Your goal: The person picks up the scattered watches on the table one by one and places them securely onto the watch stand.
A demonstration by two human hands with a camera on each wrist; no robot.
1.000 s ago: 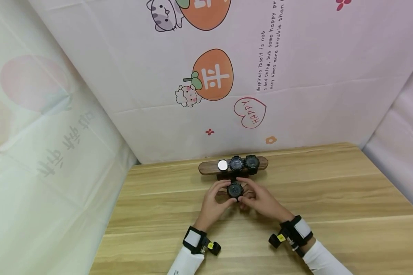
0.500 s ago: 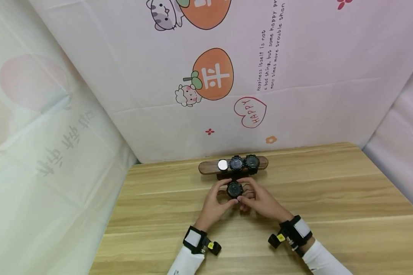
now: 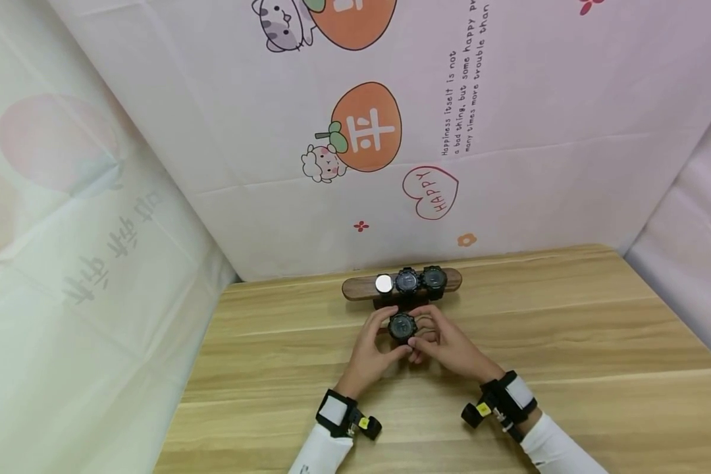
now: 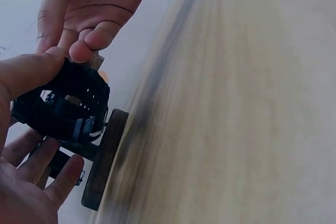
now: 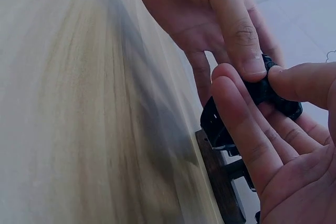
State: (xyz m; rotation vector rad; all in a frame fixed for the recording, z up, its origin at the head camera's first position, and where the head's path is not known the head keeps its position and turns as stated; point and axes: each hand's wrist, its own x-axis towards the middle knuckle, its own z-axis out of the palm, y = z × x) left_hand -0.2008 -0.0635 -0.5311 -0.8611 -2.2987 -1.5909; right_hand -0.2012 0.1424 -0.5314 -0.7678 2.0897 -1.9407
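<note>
A black digital wristwatch (image 3: 402, 326) is held face up between both hands, in front of a wooden watch stand (image 3: 361, 288). My left hand (image 3: 368, 352) grips its left side, thumb at the near edge and fingers at the far edge. My right hand (image 3: 450, 345) holds the opposite side, its thumb close to the left thumb. In the left wrist view the watch's strap (image 4: 79, 124) forms a loop with punched holes and a metal buckle. The right wrist view shows both thumbs on the watch case (image 5: 286, 103); fingers hide part of it.
On the stand's bar sit a watch with a bright white face (image 3: 384, 284) and two black watches, one in the middle (image 3: 407, 281) and one on the right (image 3: 434, 279). The wooden table (image 3: 272, 368) meets a printed white cloth (image 3: 261, 230) behind the stand.
The watch has shifted very slightly left between the hands, and its face has turned a little. Both hands keep their hold; the watches on the stand stay put.
</note>
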